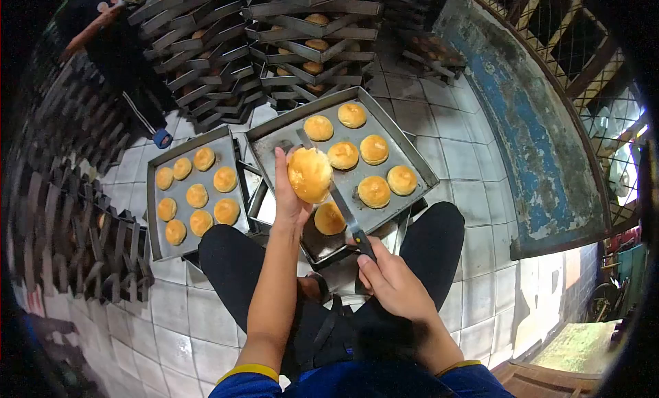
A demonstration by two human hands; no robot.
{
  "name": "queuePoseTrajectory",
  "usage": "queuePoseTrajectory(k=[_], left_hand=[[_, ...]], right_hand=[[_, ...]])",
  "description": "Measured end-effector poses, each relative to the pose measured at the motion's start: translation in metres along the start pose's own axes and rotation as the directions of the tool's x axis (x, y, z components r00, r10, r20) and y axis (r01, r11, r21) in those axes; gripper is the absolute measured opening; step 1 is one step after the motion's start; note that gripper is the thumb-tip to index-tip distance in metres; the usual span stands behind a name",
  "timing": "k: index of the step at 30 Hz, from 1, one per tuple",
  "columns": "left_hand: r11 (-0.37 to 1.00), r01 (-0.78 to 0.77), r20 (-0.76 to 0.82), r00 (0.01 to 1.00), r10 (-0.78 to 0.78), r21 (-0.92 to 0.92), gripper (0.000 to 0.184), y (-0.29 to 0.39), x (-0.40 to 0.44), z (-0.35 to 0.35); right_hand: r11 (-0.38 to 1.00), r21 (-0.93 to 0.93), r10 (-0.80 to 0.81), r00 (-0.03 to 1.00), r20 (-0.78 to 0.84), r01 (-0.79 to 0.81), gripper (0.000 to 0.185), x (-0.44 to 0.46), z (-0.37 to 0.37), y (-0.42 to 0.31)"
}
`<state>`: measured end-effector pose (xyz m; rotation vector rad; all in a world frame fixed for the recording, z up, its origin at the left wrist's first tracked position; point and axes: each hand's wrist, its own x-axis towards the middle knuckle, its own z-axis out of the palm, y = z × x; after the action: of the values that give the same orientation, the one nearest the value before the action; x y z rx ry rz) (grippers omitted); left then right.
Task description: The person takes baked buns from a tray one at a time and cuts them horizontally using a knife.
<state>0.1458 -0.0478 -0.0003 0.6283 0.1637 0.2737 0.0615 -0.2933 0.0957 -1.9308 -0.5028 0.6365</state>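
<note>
My left hand (292, 204) is closed round a golden, glossy bun (309, 176), lifted above the larger tray. In my right hand (397, 281) is a long straight knife (347, 207), gripped by its black handle. Its blade runs up to the bun's right side, and a stretch of it shows again past the bun's top. Whether the blade is in the bun or behind it I cannot tell. Below both hands, the larger metal tray (412, 151) carries several more buns, one of them a bun (329, 219) near my right hand.
To the left, a second metal tray (155, 216) of buns sits close to my knee. Tall stacks of dark trays (312, 17) with buns inside rise at the back. A standing person's leg (141, 89) is at upper left. A blue, worn panel (525, 151) lines the right.
</note>
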Motion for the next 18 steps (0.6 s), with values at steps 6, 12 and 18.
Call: queuePoseTrajectory(k=[6, 12, 18], left_hand=[[0.976, 0.089, 0.214, 0.968, -0.132, 0.199, 0.080, -0.012, -0.004, -0.010], [0.991, 0.033, 0.243, 0.968, -0.063, 0.127, 0.082, 0.005, 0.004, -0.027], [0.960, 0.054, 0.455, 0.872, -0.179, 0.273, 0.091, -0.006, 0.002, -0.024]], right_hand=[[0.995, 0.040, 0.086, 0.996, 0.013, -0.086, 0.040, 0.011, 0.005, 0.007], [0.994, 0.078, 0.072, 0.990, 0.121, -0.082, 0.039, 0.000, -0.004, -0.002], [0.996, 0.043, 0.074, 0.986, 0.149, -0.082, 0.043, 0.011, -0.002, 0.000]])
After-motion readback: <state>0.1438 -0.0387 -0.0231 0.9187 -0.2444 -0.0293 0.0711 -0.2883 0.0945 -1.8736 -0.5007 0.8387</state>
